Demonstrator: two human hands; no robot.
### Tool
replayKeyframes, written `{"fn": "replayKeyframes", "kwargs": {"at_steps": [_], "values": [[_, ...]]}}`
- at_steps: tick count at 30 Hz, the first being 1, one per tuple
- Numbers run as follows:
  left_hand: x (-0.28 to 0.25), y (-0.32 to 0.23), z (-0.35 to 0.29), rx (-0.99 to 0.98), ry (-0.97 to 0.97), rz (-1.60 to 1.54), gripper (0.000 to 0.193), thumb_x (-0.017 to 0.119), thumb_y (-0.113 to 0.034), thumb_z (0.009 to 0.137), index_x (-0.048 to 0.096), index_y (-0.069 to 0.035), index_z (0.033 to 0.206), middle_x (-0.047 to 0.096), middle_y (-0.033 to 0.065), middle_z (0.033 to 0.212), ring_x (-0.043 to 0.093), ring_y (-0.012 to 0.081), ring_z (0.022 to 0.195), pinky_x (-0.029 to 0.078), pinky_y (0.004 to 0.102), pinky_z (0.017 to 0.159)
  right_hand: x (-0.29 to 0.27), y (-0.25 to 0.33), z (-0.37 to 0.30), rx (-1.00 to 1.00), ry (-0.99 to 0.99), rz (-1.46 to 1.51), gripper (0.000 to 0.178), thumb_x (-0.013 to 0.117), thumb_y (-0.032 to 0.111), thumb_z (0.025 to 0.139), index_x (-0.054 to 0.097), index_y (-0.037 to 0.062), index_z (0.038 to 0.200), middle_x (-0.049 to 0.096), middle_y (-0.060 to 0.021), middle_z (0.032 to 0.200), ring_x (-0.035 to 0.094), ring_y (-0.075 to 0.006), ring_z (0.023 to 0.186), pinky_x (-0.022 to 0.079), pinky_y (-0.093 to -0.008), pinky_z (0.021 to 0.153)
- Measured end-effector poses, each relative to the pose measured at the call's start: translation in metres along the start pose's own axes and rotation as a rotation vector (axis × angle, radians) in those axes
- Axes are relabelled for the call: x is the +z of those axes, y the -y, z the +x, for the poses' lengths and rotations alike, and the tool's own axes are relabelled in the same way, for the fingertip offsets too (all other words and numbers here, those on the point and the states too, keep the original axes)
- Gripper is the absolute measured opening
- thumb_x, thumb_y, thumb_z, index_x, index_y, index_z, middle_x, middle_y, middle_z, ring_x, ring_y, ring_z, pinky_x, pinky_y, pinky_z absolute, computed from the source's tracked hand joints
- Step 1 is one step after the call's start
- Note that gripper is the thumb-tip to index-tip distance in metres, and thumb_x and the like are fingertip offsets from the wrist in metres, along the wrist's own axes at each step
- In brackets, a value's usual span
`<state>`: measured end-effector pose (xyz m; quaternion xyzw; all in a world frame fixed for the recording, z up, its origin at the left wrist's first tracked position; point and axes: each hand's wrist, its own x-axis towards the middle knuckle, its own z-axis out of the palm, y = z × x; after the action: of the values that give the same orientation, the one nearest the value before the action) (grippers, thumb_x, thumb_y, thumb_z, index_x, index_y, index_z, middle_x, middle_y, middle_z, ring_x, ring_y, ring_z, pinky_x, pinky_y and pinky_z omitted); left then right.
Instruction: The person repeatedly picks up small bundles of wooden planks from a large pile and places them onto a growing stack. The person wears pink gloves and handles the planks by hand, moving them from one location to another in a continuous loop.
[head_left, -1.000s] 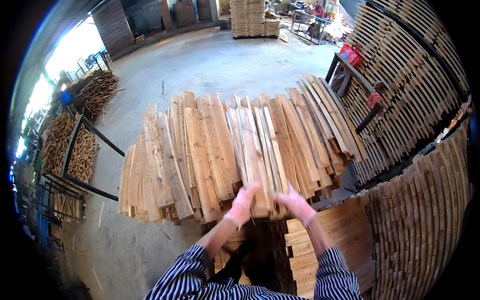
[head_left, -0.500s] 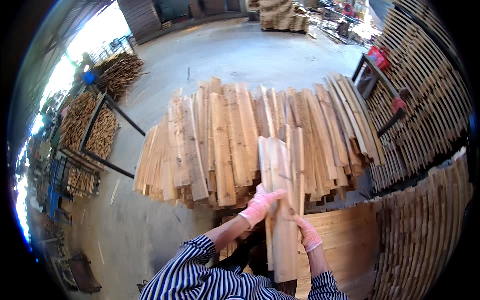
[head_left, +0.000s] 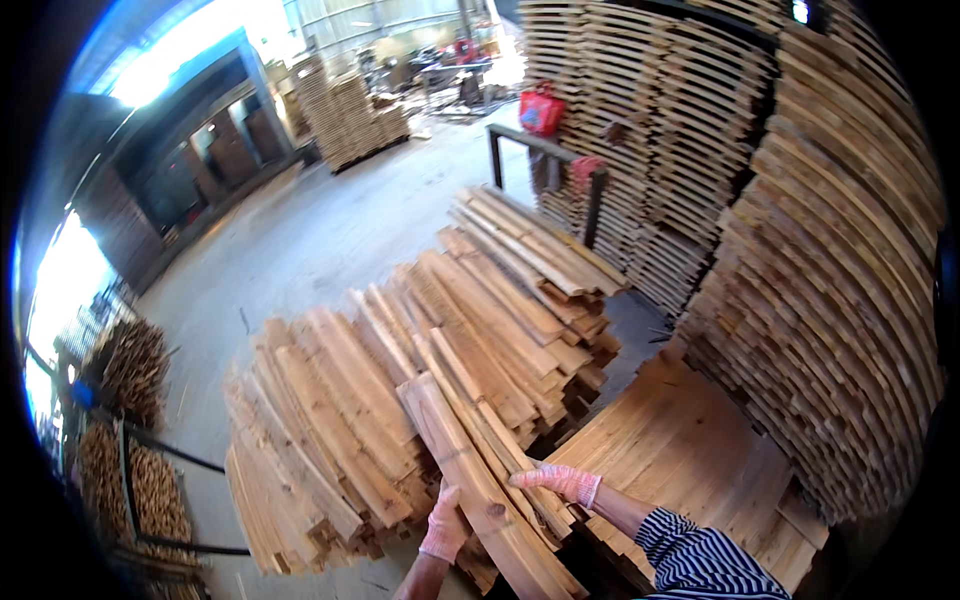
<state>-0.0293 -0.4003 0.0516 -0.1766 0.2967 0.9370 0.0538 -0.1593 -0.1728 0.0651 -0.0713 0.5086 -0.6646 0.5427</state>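
Note:
Both hands wear pink knitted gloves. My left hand (head_left: 442, 522) grips the left edge of a wide, knotty wooden board (head_left: 468, 465), thumb lying near its face. From the other side my right hand (head_left: 562, 483) is closed over narrower wooden boards (head_left: 497, 440) alongside the wide one. This small bundle slants toward me, its far end over a big pile of loose boards (head_left: 330, 400). The fingers under the bundle are hidden.
Right of the pile lies a flat layer of boards (head_left: 680, 440). A tall stack of planks (head_left: 810, 270) rises on the right. Behind stand spaced timber stacks (head_left: 650, 130) and a dark metal frame (head_left: 545, 142) with a red bag (head_left: 541, 112). Scrap wood heaps (head_left: 130, 370) lie left.
The view has swung to the right, bringing more of the tall stacks in. The boards now slant up to the left, and my hands still hold them from both sides.

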Motion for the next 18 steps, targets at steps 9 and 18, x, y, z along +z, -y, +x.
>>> {"fn": "replayKeyframes", "kwargs": {"at_steps": [9,18], "values": [[0.11,0.025,0.062,0.232,0.318,0.289,0.1,0.083,-0.049,0.079,0.032,-0.012,0.157,0.051,0.0104,0.146,0.052,0.0304,0.132,0.046,0.0482,0.111,-0.023,0.081,-0.11,-0.441,-0.199,-0.222,0.111,0.089,0.022,0.079,0.018,0.0042,0.162,0.043,-0.0107,0.155,0.038,-0.0184,0.141,0.032,-0.0332,0.117],[0.247,0.076,0.127,-0.096,0.856,0.381,0.106,0.09,-0.012,0.065,0.034,-0.011,0.155,0.054,0.0095,0.144,0.054,0.0281,0.13,0.046,0.0468,0.109,-0.04,0.079,-0.26,-0.653,-0.911,-0.614,0.12,0.091,0.038,0.074,0.016,0.0105,0.163,0.05,-0.0138,0.151,0.049,-0.0221,0.138,0.04,-0.0345,0.114]]}}
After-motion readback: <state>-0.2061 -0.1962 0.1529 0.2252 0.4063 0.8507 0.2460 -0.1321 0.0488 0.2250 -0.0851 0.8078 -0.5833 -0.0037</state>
